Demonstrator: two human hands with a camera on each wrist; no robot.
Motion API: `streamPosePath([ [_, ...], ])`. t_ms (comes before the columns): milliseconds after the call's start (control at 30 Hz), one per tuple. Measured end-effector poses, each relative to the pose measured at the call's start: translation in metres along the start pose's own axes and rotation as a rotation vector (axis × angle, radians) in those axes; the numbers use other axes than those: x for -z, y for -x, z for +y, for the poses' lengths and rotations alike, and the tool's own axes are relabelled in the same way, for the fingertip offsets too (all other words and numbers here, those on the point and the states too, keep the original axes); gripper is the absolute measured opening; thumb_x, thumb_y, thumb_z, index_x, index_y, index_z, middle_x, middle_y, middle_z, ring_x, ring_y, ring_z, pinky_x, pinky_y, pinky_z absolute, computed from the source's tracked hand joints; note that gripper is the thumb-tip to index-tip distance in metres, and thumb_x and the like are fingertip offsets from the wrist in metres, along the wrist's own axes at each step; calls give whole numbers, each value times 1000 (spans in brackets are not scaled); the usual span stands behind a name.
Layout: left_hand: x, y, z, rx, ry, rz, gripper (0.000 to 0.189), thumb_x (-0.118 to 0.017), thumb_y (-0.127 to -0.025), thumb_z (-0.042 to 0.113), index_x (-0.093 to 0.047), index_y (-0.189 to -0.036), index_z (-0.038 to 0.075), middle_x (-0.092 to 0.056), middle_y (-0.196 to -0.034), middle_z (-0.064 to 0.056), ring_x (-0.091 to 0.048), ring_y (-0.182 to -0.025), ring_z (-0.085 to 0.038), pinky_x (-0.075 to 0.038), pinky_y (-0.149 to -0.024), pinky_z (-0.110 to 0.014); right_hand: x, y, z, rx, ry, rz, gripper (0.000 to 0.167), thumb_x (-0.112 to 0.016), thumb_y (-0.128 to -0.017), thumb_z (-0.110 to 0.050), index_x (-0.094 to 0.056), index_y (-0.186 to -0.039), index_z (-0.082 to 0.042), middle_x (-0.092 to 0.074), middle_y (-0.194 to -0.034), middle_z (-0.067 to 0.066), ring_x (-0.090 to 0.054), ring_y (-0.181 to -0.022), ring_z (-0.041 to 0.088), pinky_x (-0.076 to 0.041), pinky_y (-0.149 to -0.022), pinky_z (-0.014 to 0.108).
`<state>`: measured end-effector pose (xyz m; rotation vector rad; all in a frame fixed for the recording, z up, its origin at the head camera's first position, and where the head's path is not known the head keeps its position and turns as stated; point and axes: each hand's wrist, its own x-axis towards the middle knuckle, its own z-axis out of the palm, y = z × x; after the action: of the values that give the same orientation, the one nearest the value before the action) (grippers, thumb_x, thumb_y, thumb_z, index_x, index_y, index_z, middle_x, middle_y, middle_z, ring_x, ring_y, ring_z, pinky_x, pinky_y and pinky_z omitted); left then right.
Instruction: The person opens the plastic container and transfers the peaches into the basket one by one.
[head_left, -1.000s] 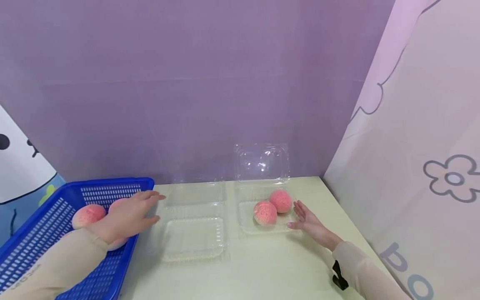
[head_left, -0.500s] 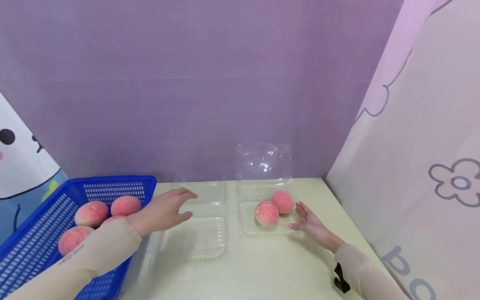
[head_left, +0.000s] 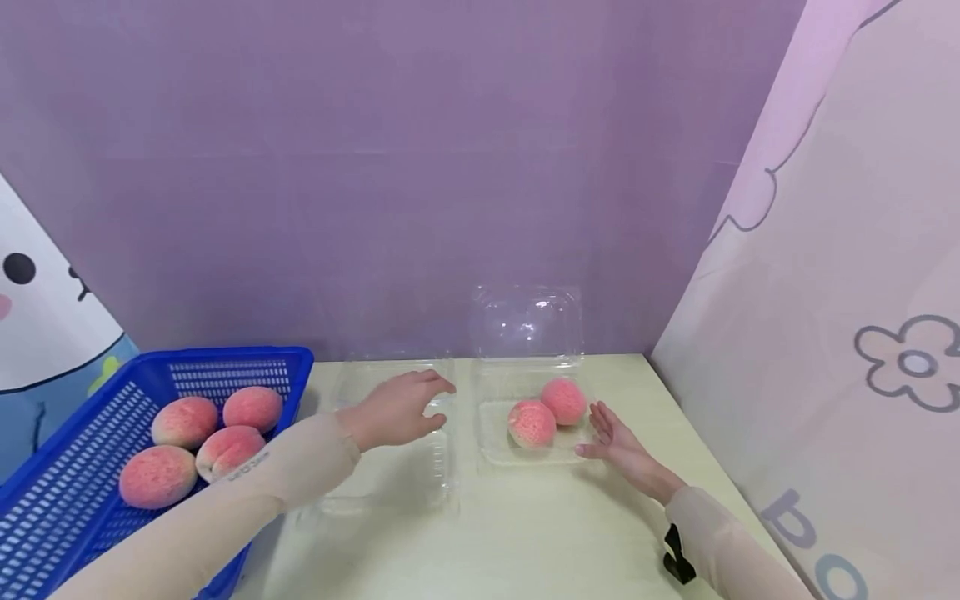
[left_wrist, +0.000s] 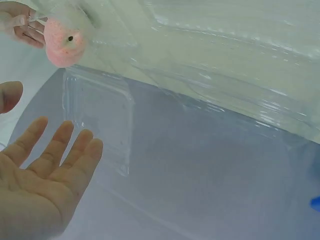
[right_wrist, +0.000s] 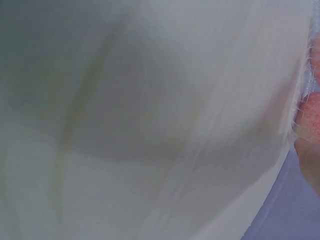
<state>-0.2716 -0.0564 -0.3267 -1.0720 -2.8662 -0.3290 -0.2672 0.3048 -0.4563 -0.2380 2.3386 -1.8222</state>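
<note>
My left hand [head_left: 399,409] reaches over the left clear plastic clamshell box [head_left: 390,492], and its fingers are spread with nothing between them. In the left wrist view the bare palm [left_wrist: 37,192] shows with extended fingers. My right hand [head_left: 624,452] stands at the right side of a second clear clamshell box [head_left: 491,442], thumb and fingers apart around its edge. Inside that box lie two pink peaches, the front peach [head_left: 532,424] and the rear peach [head_left: 564,401], side by side. Its clear lid [head_left: 527,327] stands upright at the back.
A blue plastic basket [head_left: 300,375] stands at the left, with several peaches in it, one near peach [head_left: 157,477] among them. My left sleeve crosses over the basket. A purple backdrop [head_left: 390,183] rises behind the pale table [head_left: 517,533], and a patterned cloth [head_left: 810,317] hangs at the right.
My left hand has moved right, from above the blue basket to over the left clamshell box, uncovering more peaches. The right hand stays beside the right box.
</note>
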Motion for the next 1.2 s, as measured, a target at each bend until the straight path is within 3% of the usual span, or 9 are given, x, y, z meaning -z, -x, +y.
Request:
streamPosePath([
  [467,-23,-52,19,-67,13,15,34,-59,-86,22,-59,-119,12,-60,-119,-3,-58,-106,-22,-46,-92,-38,2,1,1,-12,15,4,99,-65,-83,-14,13,-145,-5,6,-154,14,1,-141,33,-10,-112,46],
  [867,-51,-94,36,-89,101,-8,34,-60,-86,20,-60,-119,11,-61,-118,-3,-56,-110,-21,-45,-94,-37,7,-5,-4,-1,23,10,100,-65,-83,-15,12,-145,-5,6,-153,16,1,-140,35,-9,-112,48],
  [1200,-84,-111,41,-148,189,-36,28,-63,-85,17,-65,-112,12,-65,-105,0,-58,-101,-15,-47,-89,-26,1,-1,-1,-25,18,18,99,-65,-83,-12,11,-145,-4,4,-153,16,0,-140,34,-9,-112,47],
])
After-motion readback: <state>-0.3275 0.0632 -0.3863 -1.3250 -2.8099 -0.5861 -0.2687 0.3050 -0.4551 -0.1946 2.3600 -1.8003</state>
